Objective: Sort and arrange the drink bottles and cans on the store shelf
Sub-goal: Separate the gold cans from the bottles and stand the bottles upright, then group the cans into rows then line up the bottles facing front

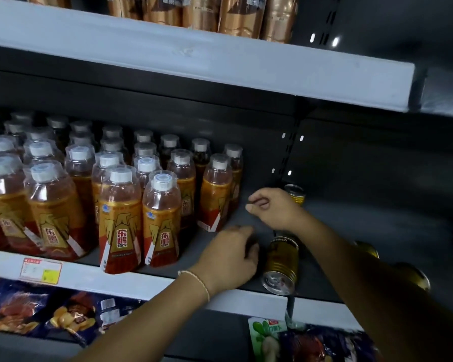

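Two hands among gold cans on the middle shelf

Nearest, snack packs lie on the bottom tier; above them, at the shelf lip, the left hand curls beside a gold can lying on its side — whether it grips anything I cannot tell. Farther in, the right hand hangs loosely closed, holding nothing visible, before an upright can. Left, orange bottles stand in rows to the back.

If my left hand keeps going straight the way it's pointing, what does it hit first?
Probably the gold can lying on its side, just right of the left hand; whether they already touch is unclear.
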Demonstrator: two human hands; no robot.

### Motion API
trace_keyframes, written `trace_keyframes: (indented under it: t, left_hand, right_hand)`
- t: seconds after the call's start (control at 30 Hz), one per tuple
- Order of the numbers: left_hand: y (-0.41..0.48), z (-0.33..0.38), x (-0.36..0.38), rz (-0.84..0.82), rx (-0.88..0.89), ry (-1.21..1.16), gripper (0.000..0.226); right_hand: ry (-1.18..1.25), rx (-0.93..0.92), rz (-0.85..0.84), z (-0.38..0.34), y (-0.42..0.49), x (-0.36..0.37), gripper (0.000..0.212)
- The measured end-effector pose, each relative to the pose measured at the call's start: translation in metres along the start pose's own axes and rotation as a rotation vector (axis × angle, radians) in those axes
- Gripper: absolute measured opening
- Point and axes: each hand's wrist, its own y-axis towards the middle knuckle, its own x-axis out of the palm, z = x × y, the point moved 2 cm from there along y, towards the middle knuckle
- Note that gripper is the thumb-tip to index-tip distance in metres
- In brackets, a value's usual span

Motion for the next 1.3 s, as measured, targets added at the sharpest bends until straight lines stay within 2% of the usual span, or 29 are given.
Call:
trace_keyframes:
  t: [0.1,0.17,0.3,0.5,0.7,0.93,1.13,1.3]
  left_hand:
    - [0.002,0.018,0.026,-0.156,0.018,-0.001,0.034]
    - [0.006,0.027,0.04,-0.211,-0.031,0.065,0.046]
    - [0.013,0.039,0.059,-0.21,-0.062,0.214,0.062]
    - [0.032,0.041,0.079,-0.154,-0.124,0.036,0.069]
    - [0.066,0.048,0.087,-0.033,-0.172,0.012,0.057]
    - [0.114,0.066,0.09,0.021,-0.163,0.02,0.048]
    - [0.138,0.076,0.113,0.021,-0.123,0.098,0.066]
    - [0.142,0.079,0.122,-0.005,-0.104,0.18,0.045]
  right_hand:
    - [-0.027,0.02,0.009,0.028,-0.02,-0.018,0.019]
    - [-0.065,0.019,0.019,0.042,-0.031,-0.027,0.016]
    - [-0.1,0.0,-0.047,0.062,-0.049,-0.036,0.019]
    - [-0.097,-0.034,-0.034,0.084,-0.062,-0.054,0.028]
    - [-0.108,-0.082,0.088,0.1,-0.067,-0.09,0.032]
    - [-0.07,-0.044,0.089,0.134,-0.072,-0.109,0.029]
    - [-0.058,-0.017,0.048,0.152,-0.073,-0.117,0.031]
    - [-0.039,0.023,0.026,0.168,-0.076,-0.129,0.03]
